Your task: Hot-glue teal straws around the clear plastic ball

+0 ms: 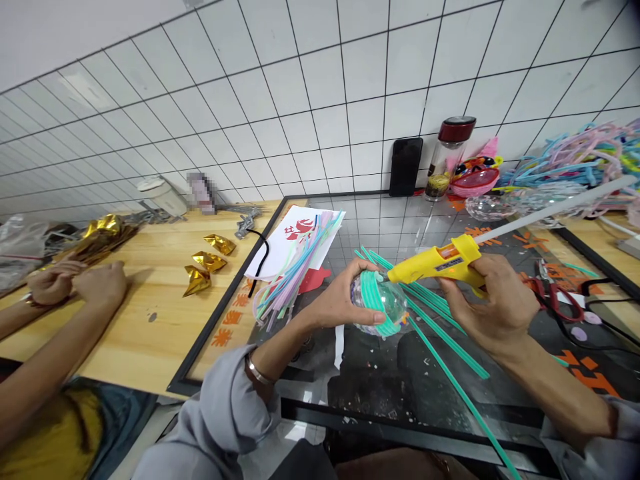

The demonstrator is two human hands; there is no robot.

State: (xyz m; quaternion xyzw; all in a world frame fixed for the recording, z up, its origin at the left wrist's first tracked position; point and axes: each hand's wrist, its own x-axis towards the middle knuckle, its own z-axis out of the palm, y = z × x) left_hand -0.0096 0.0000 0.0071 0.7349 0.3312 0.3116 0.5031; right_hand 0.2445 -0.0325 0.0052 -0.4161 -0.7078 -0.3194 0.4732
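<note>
My left hand [336,298] grips a clear plastic ball [397,298] from its left side, thumb and fingers around it. Green pipe cleaners [371,293] lie side by side in a band over the ball. In my right hand [497,310] is a yellow hot glue gun [425,264], its nozzle pointing left at the top of the ball, touching or very near the green band. A long white glue stick [545,215] sticks out of the gun's back. Loose green pipe cleaners [457,343] lie beneath and beside the ball on the dark tabletop.
Pastel pipe cleaners [287,273] lie on white paper [327,233]. At the wall stand a phone [405,167] and a glass bottle [443,160]. Red-handled scissors [560,297] and cables are at right. Another person's hands [100,287] rest at left near gold foil pieces [207,260].
</note>
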